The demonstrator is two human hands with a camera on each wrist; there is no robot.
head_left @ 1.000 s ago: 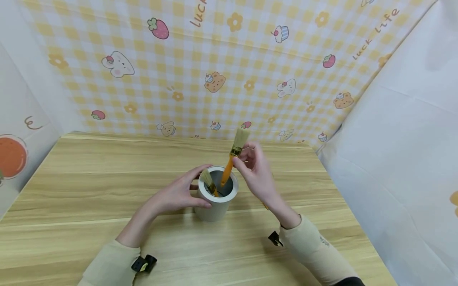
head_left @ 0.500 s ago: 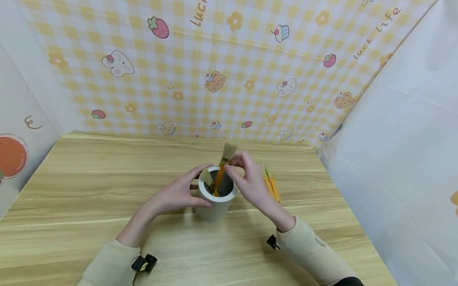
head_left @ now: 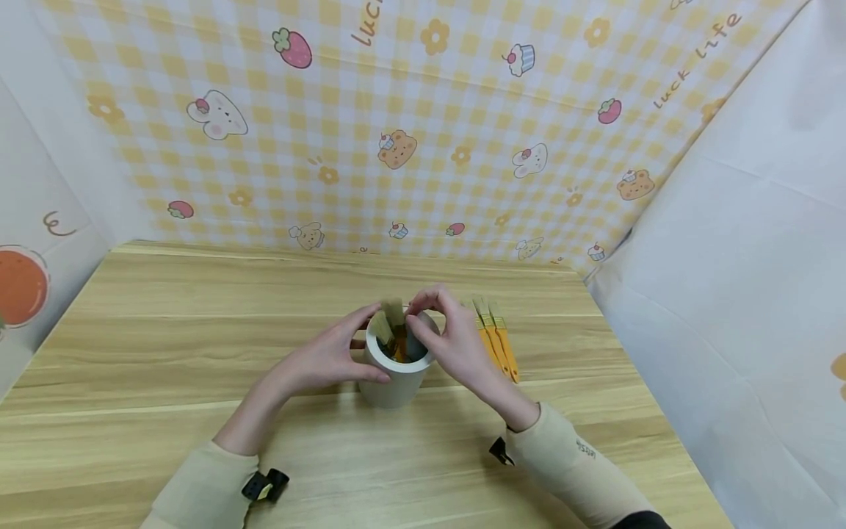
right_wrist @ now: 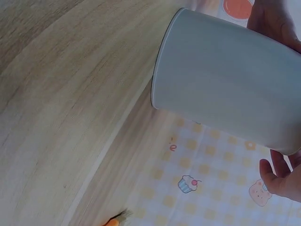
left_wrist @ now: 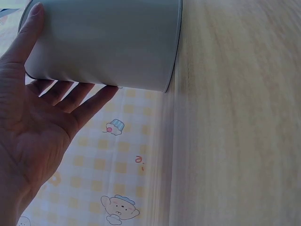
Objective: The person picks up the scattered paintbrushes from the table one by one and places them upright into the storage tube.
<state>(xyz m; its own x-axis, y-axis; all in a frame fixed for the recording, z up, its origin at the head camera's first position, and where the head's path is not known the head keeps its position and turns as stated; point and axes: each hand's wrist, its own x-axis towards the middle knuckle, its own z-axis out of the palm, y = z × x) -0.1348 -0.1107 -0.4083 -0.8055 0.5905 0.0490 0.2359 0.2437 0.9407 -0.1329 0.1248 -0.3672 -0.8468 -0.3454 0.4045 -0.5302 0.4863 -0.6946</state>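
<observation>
A grey cylindrical cup (head_left: 391, 391) with a thick pale rim stands upright on the table. My left hand (head_left: 324, 360) grips its left side, thumb in front and fingers behind; the left wrist view shows the same hand (left_wrist: 35, 127) around the cup (left_wrist: 106, 44). Two paintbrushes lean inside, bristles up: one paintbrush (head_left: 380, 328) at the left and a blurred paintbrush (head_left: 393, 314) beside it, orange handles mostly hidden. My right hand (head_left: 456, 342) is over the right rim, its loosely bent fingertips just right of the blurred paintbrush and apart from it.
Several orange-handled paintbrushes (head_left: 499, 345) lie side by side right of the cup, partly behind my right hand. The wooden table (head_left: 198, 353) meets a yellow checked cloth (head_left: 357, 169) at the back and a white sheet (head_left: 727, 294) at the right.
My right hand has moved left and down over the cup. The paintbrush it was pinching has sunk into the cup, tipped left and come free. My left hand has stayed put.
</observation>
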